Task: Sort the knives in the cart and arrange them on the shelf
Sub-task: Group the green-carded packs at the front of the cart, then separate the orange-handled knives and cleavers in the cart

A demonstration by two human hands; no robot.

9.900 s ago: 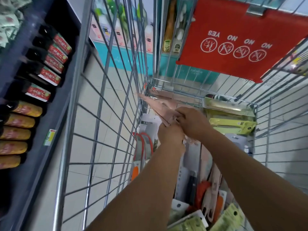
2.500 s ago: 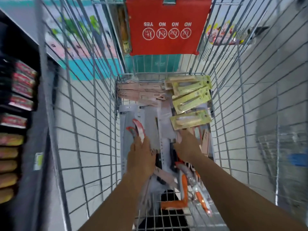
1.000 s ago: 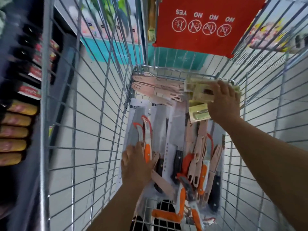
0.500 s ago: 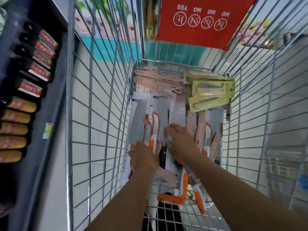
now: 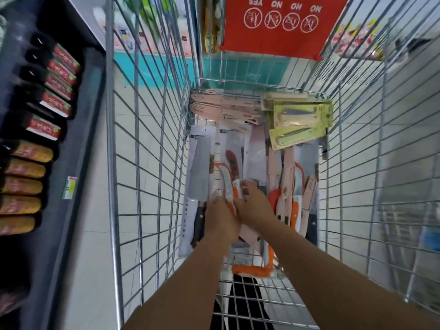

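While both your left hand (image 5: 220,216) and right hand (image 5: 256,206) pinch the orange-handled knives (image 5: 229,186), gather them handles together, blades away, before lifting.

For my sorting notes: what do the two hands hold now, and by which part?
Both hands, left and right, grip the orange-handled knives at their handles.

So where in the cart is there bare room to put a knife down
Bare wire floor shows at the near end, this side of the orange-handled knife. Elsewhere it is crowded: cleaver left, pink sheathed knives and green carded knives far end.
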